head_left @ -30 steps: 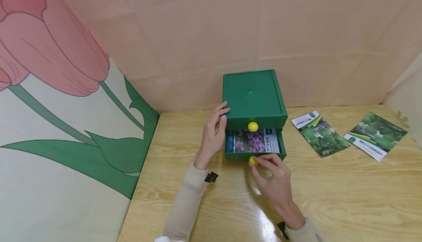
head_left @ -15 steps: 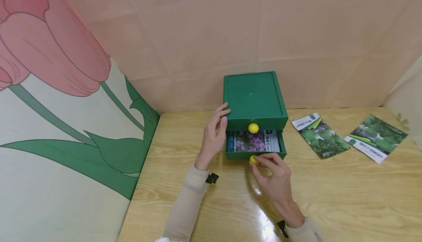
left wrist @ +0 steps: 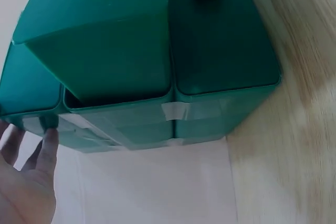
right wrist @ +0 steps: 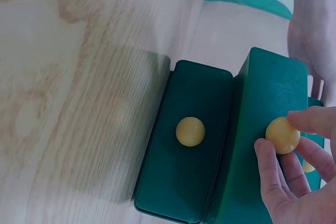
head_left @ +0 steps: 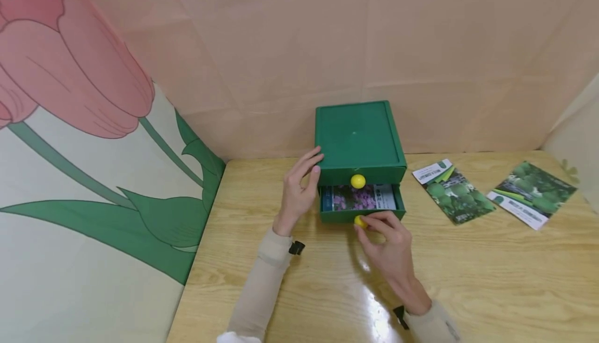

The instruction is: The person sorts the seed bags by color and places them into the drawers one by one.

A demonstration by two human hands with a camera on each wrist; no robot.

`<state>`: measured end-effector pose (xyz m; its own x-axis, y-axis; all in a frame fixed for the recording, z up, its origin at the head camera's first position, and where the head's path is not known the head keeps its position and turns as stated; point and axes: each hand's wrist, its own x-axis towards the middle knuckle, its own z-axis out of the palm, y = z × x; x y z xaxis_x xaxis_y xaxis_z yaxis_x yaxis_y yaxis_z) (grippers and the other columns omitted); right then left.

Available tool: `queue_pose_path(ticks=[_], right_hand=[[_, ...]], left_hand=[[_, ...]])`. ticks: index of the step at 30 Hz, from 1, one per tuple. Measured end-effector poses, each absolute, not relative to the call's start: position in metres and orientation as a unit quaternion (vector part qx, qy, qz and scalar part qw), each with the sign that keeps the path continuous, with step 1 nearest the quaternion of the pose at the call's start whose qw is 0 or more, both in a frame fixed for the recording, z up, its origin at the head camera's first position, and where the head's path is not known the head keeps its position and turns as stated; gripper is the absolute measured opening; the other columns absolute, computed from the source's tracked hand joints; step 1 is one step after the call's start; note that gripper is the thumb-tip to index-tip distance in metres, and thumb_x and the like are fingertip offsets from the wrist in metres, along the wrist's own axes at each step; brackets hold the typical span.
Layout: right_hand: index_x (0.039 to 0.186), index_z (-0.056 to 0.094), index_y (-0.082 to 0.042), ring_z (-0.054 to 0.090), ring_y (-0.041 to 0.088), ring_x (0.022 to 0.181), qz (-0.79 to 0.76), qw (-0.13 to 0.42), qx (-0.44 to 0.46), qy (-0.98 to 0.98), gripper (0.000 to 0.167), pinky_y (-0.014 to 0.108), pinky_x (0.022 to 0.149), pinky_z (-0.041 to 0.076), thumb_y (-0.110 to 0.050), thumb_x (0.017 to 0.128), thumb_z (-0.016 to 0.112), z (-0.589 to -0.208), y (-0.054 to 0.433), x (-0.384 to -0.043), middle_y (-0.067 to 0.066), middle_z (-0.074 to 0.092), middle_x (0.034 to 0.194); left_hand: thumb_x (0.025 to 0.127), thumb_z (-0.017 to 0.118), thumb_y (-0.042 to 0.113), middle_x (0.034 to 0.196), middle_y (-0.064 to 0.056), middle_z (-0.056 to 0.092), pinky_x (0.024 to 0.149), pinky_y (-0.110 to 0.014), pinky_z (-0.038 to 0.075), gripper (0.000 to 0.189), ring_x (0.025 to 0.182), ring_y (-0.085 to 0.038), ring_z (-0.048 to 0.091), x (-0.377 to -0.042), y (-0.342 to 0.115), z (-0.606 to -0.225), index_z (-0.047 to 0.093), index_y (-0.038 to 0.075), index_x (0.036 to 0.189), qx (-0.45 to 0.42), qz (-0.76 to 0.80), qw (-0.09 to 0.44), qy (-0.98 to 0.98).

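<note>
Smooth plastic drawer (head_left: pixel 338 218), glossy tabletop (head_left: pixel 337 280)

Cabinet (head_left: pixel 357 135) on table (head_left: pixel 224 260), leaflet (head_left: pixel 357 198) in drawer (head_left: pixel 337 218), 2 leaflets (head_left: pixel 460 196) right

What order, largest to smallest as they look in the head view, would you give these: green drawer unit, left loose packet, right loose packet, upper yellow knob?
1. Green drawer unit
2. Left loose packet and right loose packet: too alike to rank
3. Upper yellow knob

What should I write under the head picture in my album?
Right hand pinches the yellow knob of an open green drawer holding a purple-flower card.
</note>
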<state>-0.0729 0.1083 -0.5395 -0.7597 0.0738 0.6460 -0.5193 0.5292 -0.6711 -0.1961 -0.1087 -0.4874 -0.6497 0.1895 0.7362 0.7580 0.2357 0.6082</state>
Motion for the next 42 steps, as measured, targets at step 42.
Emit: queue_pose_path(ticks=[42], right_hand=[[0.098,0.082,0.005,0.074,0.03,0.079,0.489,0.327,0.125,-0.799,0.021,0.006,0.078,0.055,0.009,0.078,0.089,-0.542,0.104,-0.094,0.015,0.07,0.099]], left_hand=[[0.104,0.055,-0.012,0.141,-0.034,0.061,0.103,-0.054,0.057,0.024,0.128,-0.047,0.064,-0.173,-0.096,-0.458,0.066,-0.015,0.125,-0.299,-0.573,0.266,-0.715]])
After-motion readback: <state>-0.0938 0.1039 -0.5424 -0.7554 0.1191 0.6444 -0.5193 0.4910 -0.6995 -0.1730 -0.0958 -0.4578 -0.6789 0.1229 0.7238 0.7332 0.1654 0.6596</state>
